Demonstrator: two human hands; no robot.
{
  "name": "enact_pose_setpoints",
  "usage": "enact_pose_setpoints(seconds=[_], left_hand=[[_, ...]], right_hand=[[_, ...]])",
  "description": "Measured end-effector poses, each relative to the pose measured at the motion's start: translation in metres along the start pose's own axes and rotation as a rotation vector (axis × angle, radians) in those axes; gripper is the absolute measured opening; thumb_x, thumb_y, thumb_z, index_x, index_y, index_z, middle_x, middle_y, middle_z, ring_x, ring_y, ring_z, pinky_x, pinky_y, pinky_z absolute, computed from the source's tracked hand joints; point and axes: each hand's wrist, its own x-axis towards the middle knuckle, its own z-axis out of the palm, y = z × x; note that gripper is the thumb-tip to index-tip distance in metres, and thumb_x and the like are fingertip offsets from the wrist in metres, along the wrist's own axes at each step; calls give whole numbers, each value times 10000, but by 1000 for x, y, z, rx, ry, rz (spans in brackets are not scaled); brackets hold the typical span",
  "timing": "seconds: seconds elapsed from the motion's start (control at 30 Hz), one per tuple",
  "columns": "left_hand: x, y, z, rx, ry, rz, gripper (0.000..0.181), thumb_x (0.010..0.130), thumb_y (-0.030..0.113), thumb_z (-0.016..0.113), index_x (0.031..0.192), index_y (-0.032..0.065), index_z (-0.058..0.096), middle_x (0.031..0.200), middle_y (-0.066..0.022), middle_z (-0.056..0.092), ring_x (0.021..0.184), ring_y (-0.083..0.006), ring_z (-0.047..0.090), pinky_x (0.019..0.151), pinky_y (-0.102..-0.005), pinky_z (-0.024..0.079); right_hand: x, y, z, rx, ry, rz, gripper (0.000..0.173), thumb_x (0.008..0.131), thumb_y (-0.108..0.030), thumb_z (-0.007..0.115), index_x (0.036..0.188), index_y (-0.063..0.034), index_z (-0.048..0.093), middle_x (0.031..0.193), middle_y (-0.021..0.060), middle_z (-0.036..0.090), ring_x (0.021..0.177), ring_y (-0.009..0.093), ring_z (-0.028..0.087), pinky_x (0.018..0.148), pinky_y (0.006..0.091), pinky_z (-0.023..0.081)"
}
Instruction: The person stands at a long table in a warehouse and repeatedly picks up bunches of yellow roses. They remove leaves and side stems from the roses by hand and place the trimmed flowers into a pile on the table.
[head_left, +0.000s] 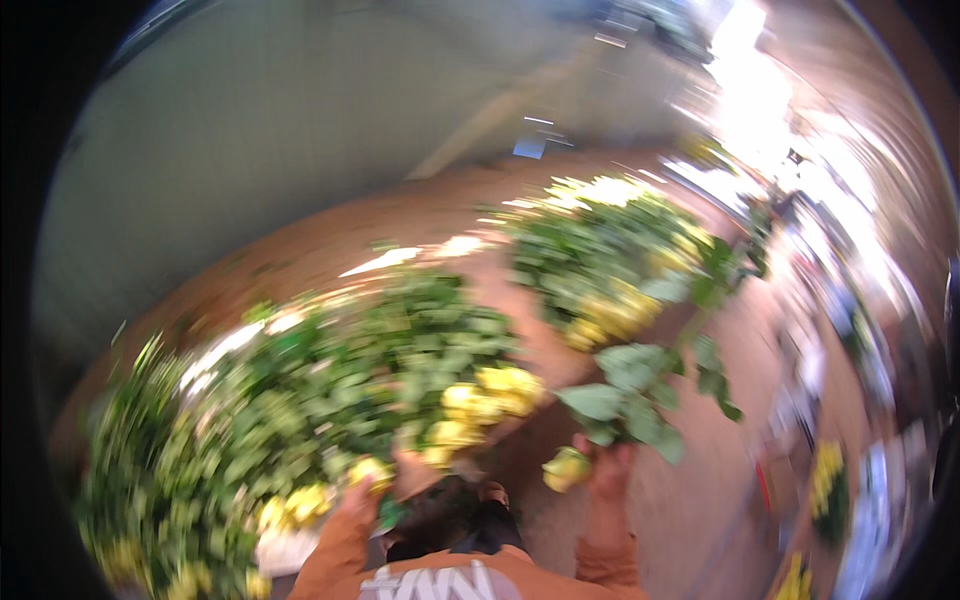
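Observation:
My right hand (611, 465) is closed around a leafy stem just behind a yellow rose (566, 469); its long stem and broad leaves reach up and to the right. My left hand (360, 501) is at another yellow rose bloom (370, 474), fingers touching it, at the front edge of a large heap of leafy roses (315, 390). Yellow blooms (480, 405) show along the heap's near side. Motion blur hides whether my left fingers grip that rose.
A second pile of yellow roses (600, 262) lies beyond, to the right. A pale wall (300, 112) stands behind. At the far right are more yellow flowers (827, 480) and blurred shiny items. My feet show below, on the brownish floor.

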Motion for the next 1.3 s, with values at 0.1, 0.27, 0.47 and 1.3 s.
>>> enact_pose_setpoints(seconds=[0.1, 0.27, 0.47, 1.3], left_hand=[[15, -13, -4, -258, 229, -84, 364, 746, 236, 535, 1050, 58, 447, 994, -98, 505, 912, -238, 482, 806, -371, 395], [33, -12, 45, -97, 244, 14, 433, 737, 336, 524, 1057, 52, 458, 1015, -108, 506, 956, -248, 473, 827, -372, 388], [54, -21, 161, -161, 349, 80, 412, 757, 326, 494, 1056, 46, 457, 1020, -113, 505, 948, -251, 479, 822, -373, 395], [-23, -1, 74, -1024, 291, 180, 447, 761, 358, 461, 1095, 68, 398, 1038, -171, 474, 902, -328, 483, 723, -443, 438]], right_hand=[[-13, -56, -63, -187, 256, -115, 234, 792, -81, 470, 1017, -59, 410, 812, 36, 482, 612, 126, 464, 539, 263, 413], [-54, -134, -209, -188, 569, -276, 244, 818, -113, 448, 1046, -59, 382, 825, 41, 488, 621, 120, 476, 550, 247, 427], [-62, -239, -405, -193, 1055, -460, 337, 780, -130, 506, 1070, -49, 356, 730, 40, 489, 539, 116, 484, 487, 246, 427], [-38, 40, -24, -147, -1224, 861, 287, 822, -70, 403, 1101, -7, 421, 952, 80, 524, 834, 137, 514, 718, 258, 430]])
